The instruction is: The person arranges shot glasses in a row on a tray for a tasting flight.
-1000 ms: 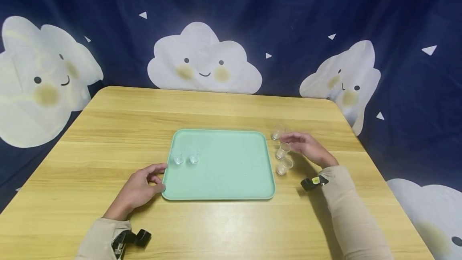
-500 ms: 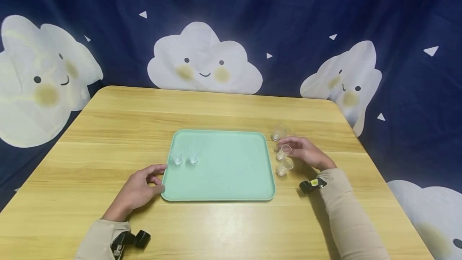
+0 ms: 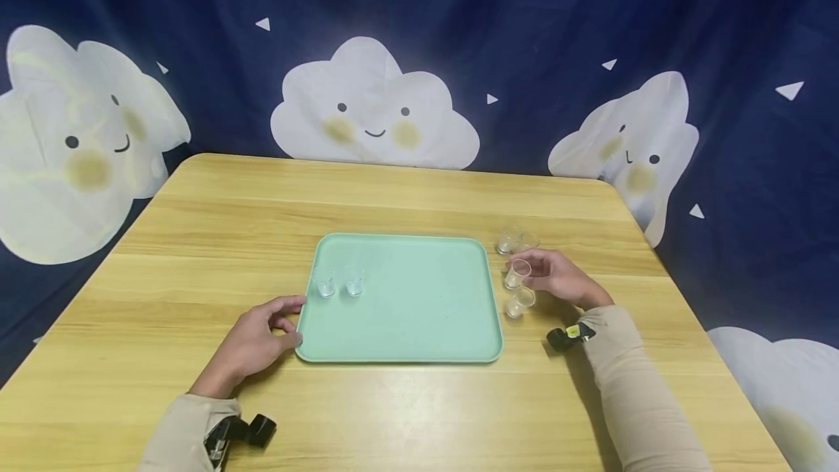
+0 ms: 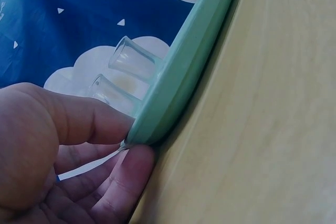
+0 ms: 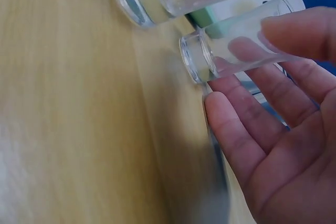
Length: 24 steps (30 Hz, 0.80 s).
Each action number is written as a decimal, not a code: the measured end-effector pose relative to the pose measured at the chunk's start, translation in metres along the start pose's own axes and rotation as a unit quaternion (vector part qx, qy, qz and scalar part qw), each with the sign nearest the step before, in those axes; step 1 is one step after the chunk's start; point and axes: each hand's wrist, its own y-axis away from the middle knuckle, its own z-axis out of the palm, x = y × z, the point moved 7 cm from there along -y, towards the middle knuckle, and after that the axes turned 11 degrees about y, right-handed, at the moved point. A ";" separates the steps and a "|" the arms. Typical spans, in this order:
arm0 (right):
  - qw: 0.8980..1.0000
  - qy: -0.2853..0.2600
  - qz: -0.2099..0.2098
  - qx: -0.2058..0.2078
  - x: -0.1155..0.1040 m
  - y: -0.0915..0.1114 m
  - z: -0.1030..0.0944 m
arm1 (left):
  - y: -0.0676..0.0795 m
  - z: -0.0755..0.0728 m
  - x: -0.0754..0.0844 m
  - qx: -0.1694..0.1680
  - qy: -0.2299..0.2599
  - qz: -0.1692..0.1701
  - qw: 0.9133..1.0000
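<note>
Dark blue cloth [image 3: 544, 42] printed with white clouds [image 3: 373, 104] fills the top of the head view, and a pale wooden table [image 3: 393, 421] spreads out below. A green tray [image 3: 419, 308] lies mid-frame, two small glasses [image 3: 354, 285] standing towards its left end. The left hand [image 3: 255, 341] holds the tray's left edge, thumb and fingers bent against it. Right of the tray, the right hand [image 3: 558, 277] pinches a clear glass [image 3: 514, 277]; a loose glass [image 3: 519, 304] stands just below it in the frame, a far pair [image 3: 507, 242] just above.

The right wrist view adds the thumb on one side and fingertips showing through the clear wall; whether the base touches the table I can't tell. The left wrist view shows the tray's outer side. A second ago the right fingers reached nearer the far pair; the tray hasn't moved.
</note>
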 end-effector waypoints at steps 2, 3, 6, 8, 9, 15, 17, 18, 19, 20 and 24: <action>1.000 0.004 0.008 0.003 0.002 -0.001 0.000 | 0.000 0.000 0.000 0.001 0.000 -0.001 1.000; 1.000 0.006 0.011 0.005 0.002 -0.001 0.000 | 0.000 0.000 0.000 0.001 0.000 -0.002 1.000; 1.000 0.011 0.019 0.009 0.004 -0.002 0.000 | 0.000 0.000 0.000 0.001 -0.001 -0.003 1.000; 0.999 0.018 0.025 0.015 0.005 -0.002 -0.001 | 0.000 0.000 -0.001 0.001 0.000 -0.004 1.000; 0.999 0.021 0.025 0.018 0.005 -0.002 -0.001 | 0.000 0.000 -0.001 0.002 0.000 -0.004 1.000; 0.998 0.043 0.028 0.032 0.007 0.000 0.002 | 0.003 0.002 -0.004 0.003 0.007 -0.019 1.000; 0.998 0.048 0.031 0.031 0.008 0.000 0.003 | 0.005 0.002 -0.005 0.003 0.007 -0.020 1.000; 0.998 0.050 0.033 0.030 0.008 0.000 0.003 | 0.005 0.002 -0.004 0.004 0.008 -0.019 1.000; 0.998 0.050 0.038 0.032 0.008 0.000 0.002 | 0.005 0.001 -0.003 0.004 0.008 -0.012 1.000; 0.997 0.050 0.043 0.034 0.008 -0.001 0.001 | 0.004 0.001 -0.002 0.005 0.010 -0.007 1.000; 0.996 0.054 0.057 0.044 0.007 -0.001 -0.005 | 0.001 0.000 0.001 0.003 0.015 0.004 1.000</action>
